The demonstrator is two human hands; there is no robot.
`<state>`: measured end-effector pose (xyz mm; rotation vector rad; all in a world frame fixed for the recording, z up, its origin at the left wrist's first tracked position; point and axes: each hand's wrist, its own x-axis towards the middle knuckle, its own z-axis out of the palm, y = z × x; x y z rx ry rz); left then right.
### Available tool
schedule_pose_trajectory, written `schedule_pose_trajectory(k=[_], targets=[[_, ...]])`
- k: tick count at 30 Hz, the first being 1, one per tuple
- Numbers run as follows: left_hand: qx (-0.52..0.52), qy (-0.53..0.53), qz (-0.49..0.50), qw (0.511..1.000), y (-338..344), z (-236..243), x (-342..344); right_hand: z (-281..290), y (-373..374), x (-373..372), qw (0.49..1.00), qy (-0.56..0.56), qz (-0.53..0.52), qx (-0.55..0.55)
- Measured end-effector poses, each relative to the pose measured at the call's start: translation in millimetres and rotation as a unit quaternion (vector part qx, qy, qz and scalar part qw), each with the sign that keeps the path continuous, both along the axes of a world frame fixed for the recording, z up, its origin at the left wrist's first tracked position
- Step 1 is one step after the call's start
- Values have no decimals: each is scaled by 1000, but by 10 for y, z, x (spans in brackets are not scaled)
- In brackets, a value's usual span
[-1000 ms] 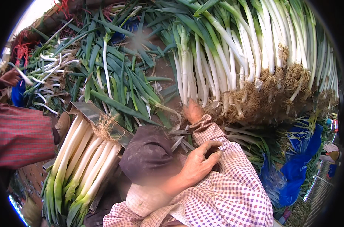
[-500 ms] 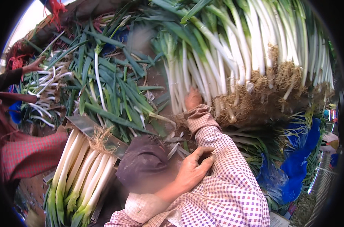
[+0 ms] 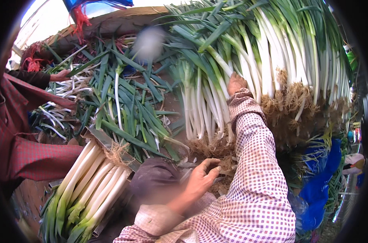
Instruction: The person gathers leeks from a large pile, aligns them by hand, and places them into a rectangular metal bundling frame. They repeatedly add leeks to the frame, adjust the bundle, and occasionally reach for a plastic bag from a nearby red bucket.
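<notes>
Large green onions (image 3: 269, 52), white-stemmed with brown roots, stand in a dense row at the far right. My right hand (image 3: 236, 84) reaches into the row with its fingers closed around a green onion stalk; part of the grip is hidden among the stems. A smaller clump of green onions (image 3: 200, 105) leans just left of that forearm. Nearer to me, my left hand (image 3: 203, 176) hovers above my knee, thumb and fingers apart, holding nothing. At the lower left, a bundle of cleaned green onions (image 3: 91, 182) lies in a metal holder (image 3: 99, 135), roots pointing away from me.
Loose green leaves (image 3: 127, 105) and stalks cover the ground at the middle left. Another person's hand (image 3: 60, 75) is among white stalks there, with a red checked sleeve (image 3: 46, 160) nearby. Blue plastic (image 3: 319, 178) lies at the right. A log-like edge (image 3: 111, 24) runs along the back.
My right hand has moved farther away and to the right, from the base of the small clump to stalks higher in the row. The left hand has shifted slightly left.
</notes>
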<state>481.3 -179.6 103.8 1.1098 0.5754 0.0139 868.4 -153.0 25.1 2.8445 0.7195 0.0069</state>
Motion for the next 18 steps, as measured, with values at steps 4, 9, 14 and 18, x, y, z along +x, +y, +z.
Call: schedule_pose_trajectory(k=[4, 9, 14, 18], targets=[[71, -16, -19, 997, -15, -56, 41, 129, 21, 72, 998, 47, -6, -28], [101, -15, 6, 995, 17, -110, 63, 370, 4, -267, 938, 261, 192, 120], [130, 23, 213, 968, 61, -178, 133, 433, -200, -1535, 796, 505, 1, 334], [8, -12, 329, 944, 266, -217, 20, 943, -624, -2556, 774, 531, -30, 344]])
